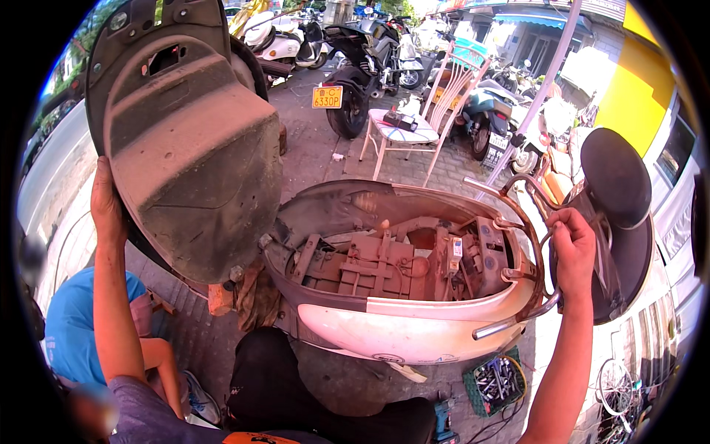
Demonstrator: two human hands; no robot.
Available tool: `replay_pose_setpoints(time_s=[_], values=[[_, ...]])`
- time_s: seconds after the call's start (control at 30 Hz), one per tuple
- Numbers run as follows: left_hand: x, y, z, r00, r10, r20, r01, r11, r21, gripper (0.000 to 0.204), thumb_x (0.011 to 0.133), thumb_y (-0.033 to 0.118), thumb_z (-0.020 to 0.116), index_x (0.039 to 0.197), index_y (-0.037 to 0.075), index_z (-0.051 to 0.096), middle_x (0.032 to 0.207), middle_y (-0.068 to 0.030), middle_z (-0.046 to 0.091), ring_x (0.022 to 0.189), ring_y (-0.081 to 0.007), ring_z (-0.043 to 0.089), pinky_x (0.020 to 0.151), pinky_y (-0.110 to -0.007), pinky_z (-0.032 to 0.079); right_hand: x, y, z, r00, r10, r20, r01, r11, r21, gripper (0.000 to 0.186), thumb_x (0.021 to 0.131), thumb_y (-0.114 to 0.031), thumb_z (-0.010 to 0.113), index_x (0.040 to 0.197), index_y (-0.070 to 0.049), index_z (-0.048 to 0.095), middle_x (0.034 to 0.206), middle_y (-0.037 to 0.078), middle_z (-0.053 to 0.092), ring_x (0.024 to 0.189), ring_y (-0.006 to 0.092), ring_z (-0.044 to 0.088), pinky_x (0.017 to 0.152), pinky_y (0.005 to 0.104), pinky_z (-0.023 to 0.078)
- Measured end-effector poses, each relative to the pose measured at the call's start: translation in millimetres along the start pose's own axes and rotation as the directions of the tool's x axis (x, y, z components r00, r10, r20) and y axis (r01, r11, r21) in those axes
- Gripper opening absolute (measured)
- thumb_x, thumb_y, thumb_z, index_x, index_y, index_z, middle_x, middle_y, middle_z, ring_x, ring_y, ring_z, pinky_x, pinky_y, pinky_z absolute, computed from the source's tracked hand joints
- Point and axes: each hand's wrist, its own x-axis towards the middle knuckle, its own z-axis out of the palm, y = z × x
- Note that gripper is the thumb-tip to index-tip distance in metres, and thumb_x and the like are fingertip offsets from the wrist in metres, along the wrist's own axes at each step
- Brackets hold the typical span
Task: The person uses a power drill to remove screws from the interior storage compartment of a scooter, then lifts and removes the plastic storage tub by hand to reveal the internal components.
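A scooter's seat (214, 148) stands tipped up at the left, its dusty brown underside facing me. My left hand (108, 198) is closed round its outer edge, with the fingers partly hidden. Below lies the open scooter body (399, 329), pale with a dark upper rim, its dusty inner parts (370, 259) exposed. At its rear end, on the right, is a rusty and chrome grab rail (534, 244). My right hand (574, 248) is closed on this rail, beside the round black backrest (615, 179).
A green basket of tools (495, 385) and a teal power tool (445, 423) lie on the ground near me. A person in blue (89, 318) sits low at the left. Beyond the scooter stand a white chair (403, 126) holding a small black object and a parked motorcycle (362, 66).
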Motion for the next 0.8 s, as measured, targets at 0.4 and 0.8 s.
replay_pose_setpoints(time_s=[0.4,0.8], values=[[-2,0,1,1.0,-0.01,-0.012,0.011,1.0,0.006,0.056,0.11,0.047,0.05,0.137,-0.001,0.06,0.127,-0.0142,0.068,0.112,-0.0198,0.066,0.099,-0.033,0.051,1,0,-1,1.0,0.003,0.006,-0.003,1.0,-0.012,0.012,0.099,-0.005,0.054,0.095,-0.002,0.065,0.082,-0.007,0.054,0.073,0.0007,0.043,0.064,0.0209,0.033],[0,2,1,0.999,0.019,0.039,-0.02,0.999,0.033,0.06,0.11,0.05,0.049,0.143,0.0,0.056,0.135,-0.014,0.065,0.121,-0.0221,0.064,0.105,-0.036,0.049,0,3,2,0.999,-0.029,-0.024,0.029,0.999,-0.021,0.012,0.098,-0.005,0.053,0.095,-0.002,0.065,0.081,-0.007,0.055,0.073,0.0013,0.043,0.065,0.0216,0.034]])
